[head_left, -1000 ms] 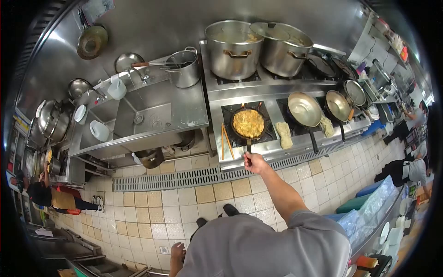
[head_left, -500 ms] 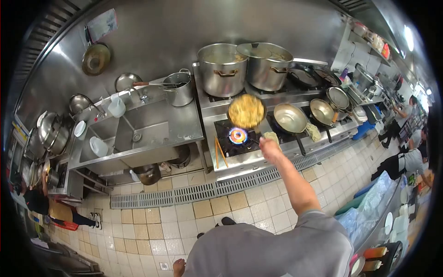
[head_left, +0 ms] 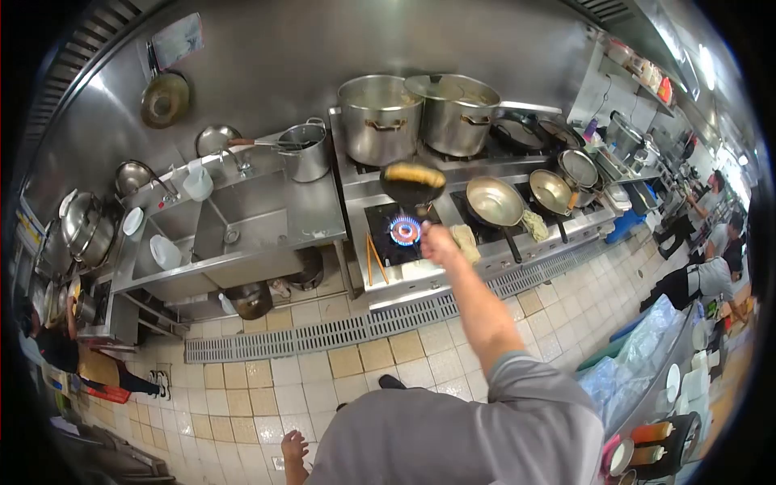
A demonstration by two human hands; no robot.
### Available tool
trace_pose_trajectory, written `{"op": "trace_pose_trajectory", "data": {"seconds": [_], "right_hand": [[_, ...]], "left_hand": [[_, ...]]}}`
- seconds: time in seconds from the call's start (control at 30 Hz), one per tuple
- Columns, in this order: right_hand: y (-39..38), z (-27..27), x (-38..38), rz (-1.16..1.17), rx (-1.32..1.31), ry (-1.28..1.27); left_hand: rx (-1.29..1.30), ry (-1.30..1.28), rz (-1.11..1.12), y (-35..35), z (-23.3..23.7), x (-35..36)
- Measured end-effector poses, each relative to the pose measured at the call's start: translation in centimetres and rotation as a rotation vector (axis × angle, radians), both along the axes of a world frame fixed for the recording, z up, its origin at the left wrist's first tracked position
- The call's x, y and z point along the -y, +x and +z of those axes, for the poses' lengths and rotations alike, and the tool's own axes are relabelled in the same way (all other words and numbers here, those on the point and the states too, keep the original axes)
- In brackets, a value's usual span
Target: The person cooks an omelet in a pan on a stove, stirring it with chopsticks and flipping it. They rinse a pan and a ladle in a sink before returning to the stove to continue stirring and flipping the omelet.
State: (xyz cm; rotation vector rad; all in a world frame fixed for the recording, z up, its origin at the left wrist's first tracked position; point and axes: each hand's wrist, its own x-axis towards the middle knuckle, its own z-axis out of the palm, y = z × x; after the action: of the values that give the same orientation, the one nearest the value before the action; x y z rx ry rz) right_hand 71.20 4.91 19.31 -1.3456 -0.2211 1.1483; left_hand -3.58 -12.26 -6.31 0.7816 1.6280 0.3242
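My right hand (head_left: 437, 244) is closed around the handle of a dark frying pan (head_left: 411, 194), raised above a lit gas burner (head_left: 405, 231). Yellow food (head_left: 415, 173), perhaps egg, is bunched at the pan's far side. Low in the view hangs my left hand (head_left: 294, 444), empty, its fingers loosely apart. A pair of chopsticks (head_left: 376, 260) lies by the burner, left of my right hand. Just right of that hand is a folded cloth (head_left: 466, 242).
Two large stockpots (head_left: 381, 121) stand behind the burner. Further right are a wide pan (head_left: 495, 202) and a smaller pan (head_left: 551, 192). A steel sink (head_left: 250, 214) is on the left. Co-workers stand at both edges; a floor grate (head_left: 323, 334) runs below the stove.
The food has gone from spread across the pan to bunched at its far side. My right hand has moved slightly left and up with the pan. My left hand's fingers have loosened.
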Motion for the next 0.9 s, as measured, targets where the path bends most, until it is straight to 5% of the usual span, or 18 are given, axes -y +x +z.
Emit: {"op": "trace_pose_trajectory", "data": {"seconds": [0.1,0.2,0.57,0.73,0.8,0.87,0.9], "right_hand": [[-4.9,-12.7,-0.2,-0.175,-0.084,-0.100],[-4.8,-16.1,3.1,-0.062,-0.150,-0.119],[-3.1,-17.7,11.6,0.040,-0.479,0.108],[-1.5,-15.7,9.2,0.225,-0.131,0.006],[0.6,-14.4,9.0,0.294,-0.080,-0.028],[4.0,-13.6,9.8,0.386,0.575,-0.303],[6.9,-14.9,9.7,0.166,0.876,-0.276]], "left_hand": [[0.015,0.080,-0.322,0.2,-1.3,2.1],[-0.145,0.088,-0.505,-0.1,-0.6,4.3],[-0.394,0.091,-0.658,-3.2,-1.4,7.1],[-0.426,0.249,-0.740,3.0,2.1,3.8],[-0.380,0.108,-0.663,10.9,9.4,1.0],[-0.391,0.055,-0.533,16.5,13.1,-1.4],[-0.395,0.007,-0.399,18.0,13.8,-1.8]]}}
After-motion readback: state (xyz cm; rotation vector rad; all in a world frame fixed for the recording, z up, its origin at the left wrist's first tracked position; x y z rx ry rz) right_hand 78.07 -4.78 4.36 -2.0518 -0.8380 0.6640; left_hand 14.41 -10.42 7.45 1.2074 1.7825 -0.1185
